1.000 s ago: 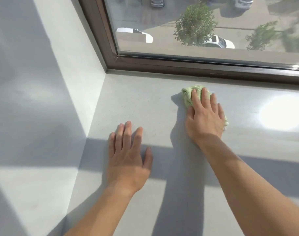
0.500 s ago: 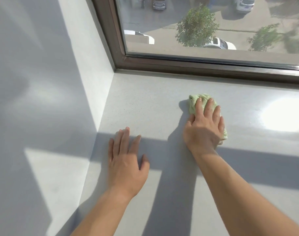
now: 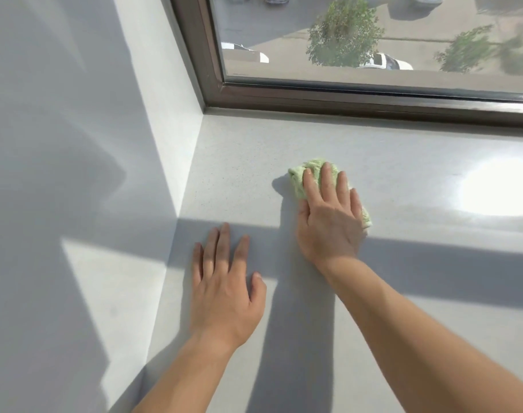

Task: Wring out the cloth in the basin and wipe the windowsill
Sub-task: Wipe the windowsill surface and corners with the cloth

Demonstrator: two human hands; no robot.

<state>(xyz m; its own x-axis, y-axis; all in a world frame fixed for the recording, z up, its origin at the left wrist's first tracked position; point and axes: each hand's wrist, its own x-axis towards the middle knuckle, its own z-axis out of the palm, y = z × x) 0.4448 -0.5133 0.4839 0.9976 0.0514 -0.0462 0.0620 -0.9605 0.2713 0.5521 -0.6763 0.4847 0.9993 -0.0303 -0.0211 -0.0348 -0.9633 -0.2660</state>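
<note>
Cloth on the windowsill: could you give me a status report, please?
Right hand flat, pressing green cloth on windowsill. Left hand flat on windowsill, empty. No obstacle seen.

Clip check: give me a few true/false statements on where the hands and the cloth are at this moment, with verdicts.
1. The right hand presses flat on the green cloth. True.
2. The left hand holds a second cloth. False: it rests flat and bare on the windowsill.
3. The green cloth touches the window frame. False: bare windowsill separates it from the window frame.
4. A basin stands on the windowsill. False: none is in view.
5. The left hand is nearer the side wall than the right hand is. True.
</note>
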